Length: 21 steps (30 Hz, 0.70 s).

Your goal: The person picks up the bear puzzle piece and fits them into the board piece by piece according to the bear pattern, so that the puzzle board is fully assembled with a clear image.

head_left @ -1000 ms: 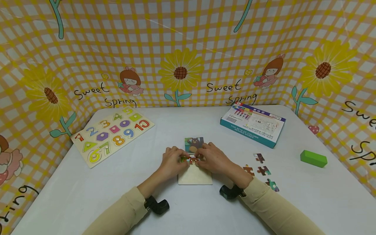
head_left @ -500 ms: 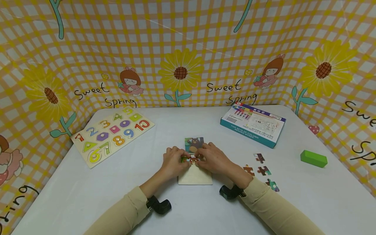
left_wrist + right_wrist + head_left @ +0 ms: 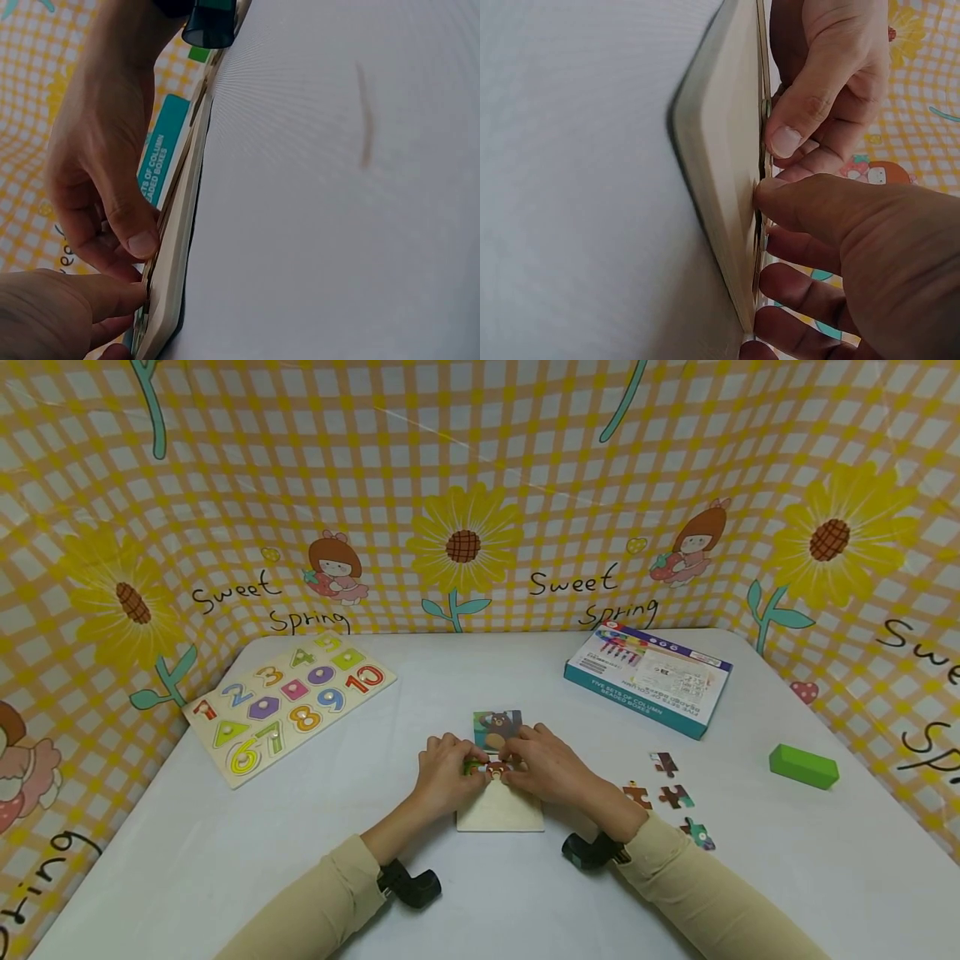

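Observation:
Both hands meet over the far part of a pale wooden puzzle board (image 3: 500,812) in the head view. My left hand (image 3: 448,770) pinches a jigsaw puzzle piece at the board's left side, thumb and fingers close together. From the right, my right hand (image 3: 551,766) holds its thumb and index finger on another piece. Between the fingertips shows a brown bear-face puzzle section (image 3: 496,770). Just beyond lies a bear picture (image 3: 497,727), partly covered by the right fingers. In the right wrist view, the right thumb (image 3: 776,191) touches the pieces along the board's surface (image 3: 731,127).
Several loose jigsaw pieces (image 3: 677,796) lie right of the right forearm. A green block (image 3: 804,766) is farther right. At the back right stands a teal-edged box (image 3: 648,681); a number and shape puzzle board (image 3: 291,706) lies at the left. Patterned cloth (image 3: 405,460) walls the table.
The left forearm has shifted slightly to the right. Both hands stay at the same spot on the board, and the pieces look unchanged.

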Each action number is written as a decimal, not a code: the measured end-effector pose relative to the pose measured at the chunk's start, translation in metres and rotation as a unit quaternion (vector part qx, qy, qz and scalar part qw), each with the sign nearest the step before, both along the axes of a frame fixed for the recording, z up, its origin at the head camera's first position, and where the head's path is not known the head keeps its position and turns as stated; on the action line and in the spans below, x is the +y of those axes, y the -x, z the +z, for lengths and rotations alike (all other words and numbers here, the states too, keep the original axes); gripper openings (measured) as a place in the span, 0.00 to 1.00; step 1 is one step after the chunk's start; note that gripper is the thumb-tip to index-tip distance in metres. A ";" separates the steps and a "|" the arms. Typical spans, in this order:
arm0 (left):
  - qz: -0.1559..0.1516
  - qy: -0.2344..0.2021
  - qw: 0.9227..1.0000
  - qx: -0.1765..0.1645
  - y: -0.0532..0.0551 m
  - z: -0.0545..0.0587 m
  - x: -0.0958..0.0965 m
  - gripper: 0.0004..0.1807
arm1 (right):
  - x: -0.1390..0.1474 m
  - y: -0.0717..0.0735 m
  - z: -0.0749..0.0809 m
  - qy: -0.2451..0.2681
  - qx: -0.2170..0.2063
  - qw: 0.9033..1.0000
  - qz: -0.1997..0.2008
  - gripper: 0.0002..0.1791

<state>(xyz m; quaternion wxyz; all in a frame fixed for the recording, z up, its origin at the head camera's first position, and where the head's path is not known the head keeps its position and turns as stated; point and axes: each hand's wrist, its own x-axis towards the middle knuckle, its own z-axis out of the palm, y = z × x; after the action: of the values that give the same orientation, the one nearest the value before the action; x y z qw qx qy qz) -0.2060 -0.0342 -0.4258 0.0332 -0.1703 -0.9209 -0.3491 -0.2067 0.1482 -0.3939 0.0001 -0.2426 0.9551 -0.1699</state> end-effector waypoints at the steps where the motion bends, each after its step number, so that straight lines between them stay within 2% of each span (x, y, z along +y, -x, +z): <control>1: 0.001 0.002 1.000 0.001 0.000 0.000 0.000 0.10 | 0.000 0.000 0.000 0.002 0.000 1.000 0.000 0.10; 8: 0.005 0.007 1.000 0.008 -0.001 0.000 0.002 0.10 | 0.000 0.001 -0.001 0.003 0.004 1.000 -0.002 0.10; 21: 0.008 0.002 1.000 0.002 -0.002 0.001 0.002 0.10 | 0.001 0.001 -0.002 0.003 0.006 1.000 0.004 0.10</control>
<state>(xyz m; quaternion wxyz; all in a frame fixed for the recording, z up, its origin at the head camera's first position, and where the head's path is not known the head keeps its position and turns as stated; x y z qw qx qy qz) -0.2037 -0.0324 -0.4253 0.0379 -0.1638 -0.9229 -0.3465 -0.2073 0.1493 -0.3958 -0.0053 -0.2477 0.9535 -0.1715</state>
